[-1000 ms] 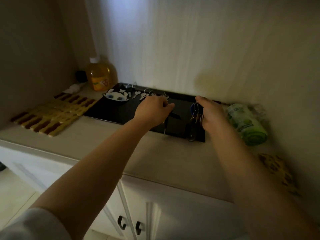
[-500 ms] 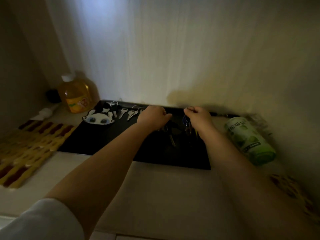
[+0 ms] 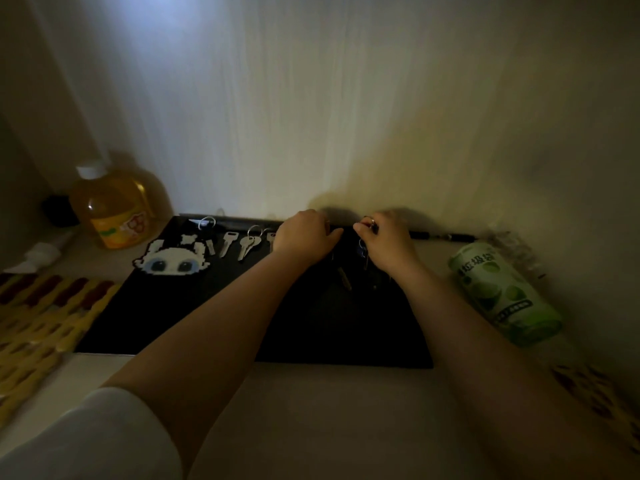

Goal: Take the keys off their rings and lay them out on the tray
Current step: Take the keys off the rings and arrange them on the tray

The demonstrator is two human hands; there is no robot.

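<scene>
A black tray lies on the counter against the wall. Along its far edge rest a loose silver key, a pair of keys on a ring and an empty ring. My right hand pinches a key ring at the tray's far edge, with a bunch of keys hanging below it. My left hand is closed beside it, over the tray; what it grips is hidden. One dark key lies on the tray between my wrists.
A white pixel-bead charm sits on the tray's left part. A yellow liquid bottle stands far left. A yellow and brown slatted mat lies left of the tray. A green roll lies to the right.
The view has come closer and tilted down. Both hands moved toward the tray's far edge and drew together. The right hand lifted the ring to the wall side.
</scene>
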